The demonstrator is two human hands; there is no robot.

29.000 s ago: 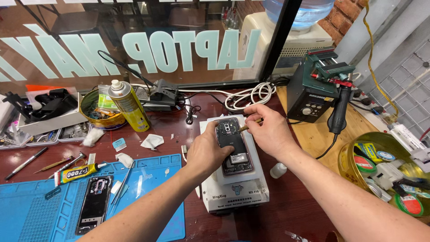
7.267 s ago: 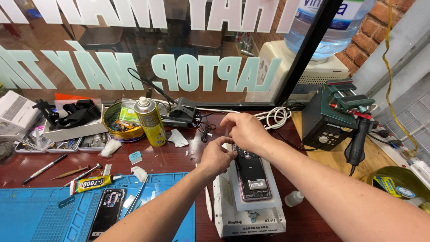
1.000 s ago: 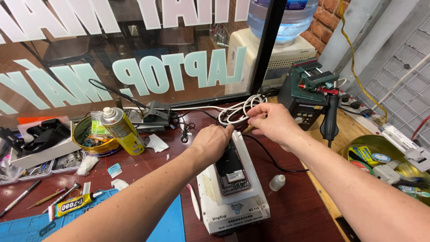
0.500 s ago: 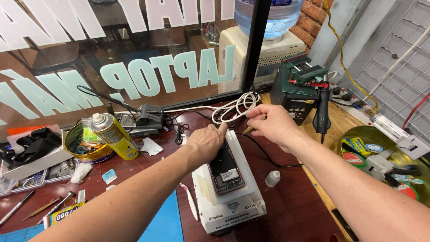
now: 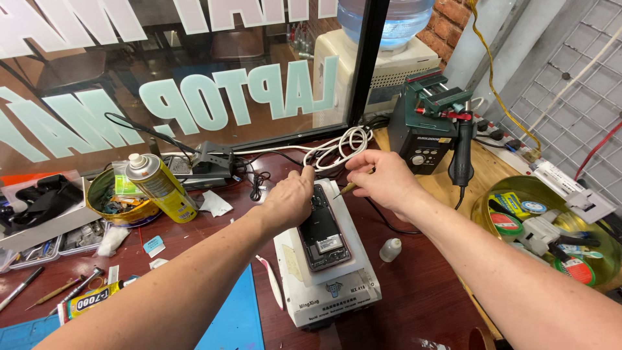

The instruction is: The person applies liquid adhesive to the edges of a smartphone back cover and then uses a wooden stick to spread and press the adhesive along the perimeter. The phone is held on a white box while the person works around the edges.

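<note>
At a cluttered repair bench behind a lettered shop window, a person works on an opened smartphone [image 5: 324, 227] lying face down on a white heating platform [image 5: 330, 275] at the middle of the dark red tabletop [image 5: 421, 304]. The left hand [image 5: 289, 199] presses on the phone's upper left edge, fingers curled down against it. The right hand [image 5: 382, 179] pinches a thin pointed tool [image 5: 348, 188], its tip aimed at the phone's top end. A small white dropper bottle [image 5: 389, 249] stands just beside the platform's right side. A yellow spray can [image 5: 155, 186] stands well apart to the left, near a round tin [image 5: 111, 199] of odds and ends. A green hot-air station [image 5: 429, 126] sits beyond the right hand.
</note>
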